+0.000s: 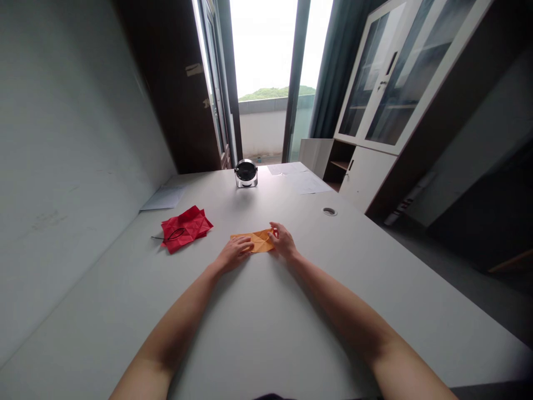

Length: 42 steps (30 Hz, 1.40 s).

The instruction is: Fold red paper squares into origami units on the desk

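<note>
An orange folded paper (258, 240) lies flat on the white table (266, 311), creased into a long narrow shape. My left hand (234, 253) rests on its left end with the fingers curled down and pressed on the paper. My right hand (283, 240) pinches the paper's right end between thumb and fingers. Both forearms reach in from the bottom of the view.
Red creased papers (186, 227) with a thin black loop (171, 235) on them lie to the left. A small black desk fan (246, 173) stands at the far edge, white sheets (164, 197) near the wall, more sheets (303, 180) at right, a cable hole (329, 211), a glass-door cabinet (387, 89).
</note>
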{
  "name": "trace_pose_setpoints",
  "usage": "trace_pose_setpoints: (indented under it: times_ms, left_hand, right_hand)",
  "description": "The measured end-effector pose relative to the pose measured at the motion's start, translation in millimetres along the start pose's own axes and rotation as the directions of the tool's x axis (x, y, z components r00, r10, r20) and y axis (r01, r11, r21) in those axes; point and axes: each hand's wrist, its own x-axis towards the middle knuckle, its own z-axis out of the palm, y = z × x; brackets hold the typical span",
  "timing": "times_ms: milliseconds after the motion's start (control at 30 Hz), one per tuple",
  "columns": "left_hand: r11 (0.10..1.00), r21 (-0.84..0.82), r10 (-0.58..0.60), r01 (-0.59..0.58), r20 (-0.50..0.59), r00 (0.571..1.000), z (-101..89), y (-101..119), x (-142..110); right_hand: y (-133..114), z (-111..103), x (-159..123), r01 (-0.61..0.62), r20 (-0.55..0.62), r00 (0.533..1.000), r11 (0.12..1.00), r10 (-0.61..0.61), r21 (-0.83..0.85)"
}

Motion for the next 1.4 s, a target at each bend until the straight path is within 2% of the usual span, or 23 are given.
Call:
trace_pose_setpoints:
  times_ms: [167,267,367,500,633,900,1167,1400]
  left_hand:
    - [1.0,0.0,-0.009,0.009,0.005,1.0,-1.4,2,0]
    - [1.0,0.008,-0.015,0.014,0.021,1.0,-1.8,3,0]
    - [1.0,0.018,-0.024,0.024,0.007,1.0,-1.1,3,0]
    - [0.997,0.029,-0.067,0.068,-0.016,0.998,-0.8,2,-1]
    - [0.991,0.049,-0.127,0.128,-0.026,0.992,-0.6,1,-1]
    - [0.993,0.109,-0.051,0.053,-0.024,0.998,3.2,-4,0]
    - [0.987,0.151,-0.062,0.051,0.07,0.996,3.4,-3,-1]
    - [0.993,0.109,-0.067,0.053,0.13,0.989,2.4,0,-1]
  right_hand:
    - [-3,1,0,-0.014,-0.038,0.999,0.959,0.026,0.282]
    - [-7,0,-2,-0.03,0.043,0.999,0.943,0.016,0.332]
    - [-12,0,-5,-0.003,0.128,0.991,0.953,-0.038,0.303]
    - [-20,0,-8,0.106,0.214,0.964,0.966,-0.158,0.235]
    - [-25,-2,-9,0.165,0.279,0.942,0.982,-0.185,0.095]
    - [-21,2,-9,0.278,0.237,0.935,0.96,-0.263,-0.031]
    - [-18,2,-8,0.32,0.24,0.925,0.945,-0.296,-0.067]
    - [-11,7,-7,0.41,0.296,0.881,0.908,-0.369,-0.086]
